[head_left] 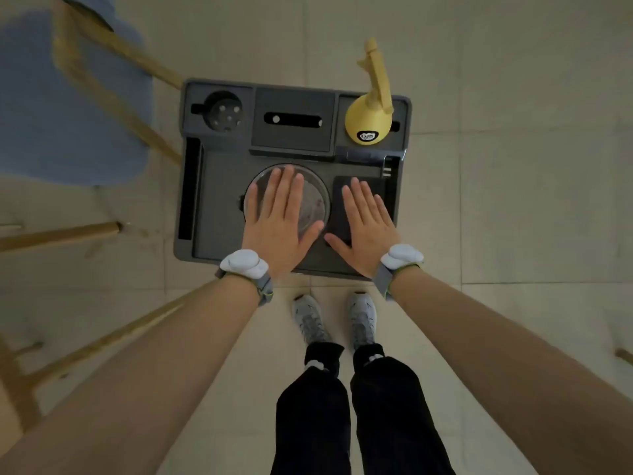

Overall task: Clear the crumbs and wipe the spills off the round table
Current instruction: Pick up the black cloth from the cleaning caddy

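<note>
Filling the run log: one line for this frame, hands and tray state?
stage: pre-task | left hand: flat, open, over clear round lid | right hand: flat, open, over dark pad | yellow spray bottle: upright, tray far-right corner | round table: not visible

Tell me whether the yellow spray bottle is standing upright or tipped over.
Upright. The yellow spray bottle stands on its base in the far right compartment of the grey tray, its nozzle on top.

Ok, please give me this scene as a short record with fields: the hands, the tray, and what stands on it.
left hand: flat, fingers spread, empty, over round clear lid
right hand: flat, empty, over dark pad
tray: grey tool tray on tiled floor
spray bottle: yellow, upright in far right corner slot
round table: not in view
</note>
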Demonstrator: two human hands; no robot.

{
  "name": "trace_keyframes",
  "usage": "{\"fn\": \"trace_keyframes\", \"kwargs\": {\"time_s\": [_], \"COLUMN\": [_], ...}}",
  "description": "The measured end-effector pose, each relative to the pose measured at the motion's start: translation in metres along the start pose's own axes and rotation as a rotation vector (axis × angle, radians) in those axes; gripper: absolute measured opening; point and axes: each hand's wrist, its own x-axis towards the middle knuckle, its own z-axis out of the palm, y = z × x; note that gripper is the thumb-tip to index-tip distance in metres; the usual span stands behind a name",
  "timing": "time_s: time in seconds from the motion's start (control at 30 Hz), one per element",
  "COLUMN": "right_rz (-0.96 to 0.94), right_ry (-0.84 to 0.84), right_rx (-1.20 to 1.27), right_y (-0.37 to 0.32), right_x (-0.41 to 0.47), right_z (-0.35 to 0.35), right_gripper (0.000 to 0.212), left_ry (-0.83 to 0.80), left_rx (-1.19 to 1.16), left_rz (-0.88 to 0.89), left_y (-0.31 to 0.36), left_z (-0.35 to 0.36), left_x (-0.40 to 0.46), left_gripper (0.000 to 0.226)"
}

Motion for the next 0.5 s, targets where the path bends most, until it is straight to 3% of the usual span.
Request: {"fn": "trace_keyframes", "kwargs": {"time_s": [0.27,0.5], "right_rz": [0.105,0.096], "right_ry": [-0.174,-0.190], "right_rx": [-0.203,-0.265], "right_y": [0.003,-0.001], "right_x": [0.004,0.010], "right_z": [0.020,0.024], "right_gripper": [0.102,0.079], "left_ry": [-0.011,0.002], "left_rx": [-0.002,-0.015], "left_rz": [-0.004,-0.019], "left_y": [-0.012,-0.013], "left_z": [0.012,0.011], "left_x": [-0.016,-0.019], "left_gripper": [0.081,0.077]}}
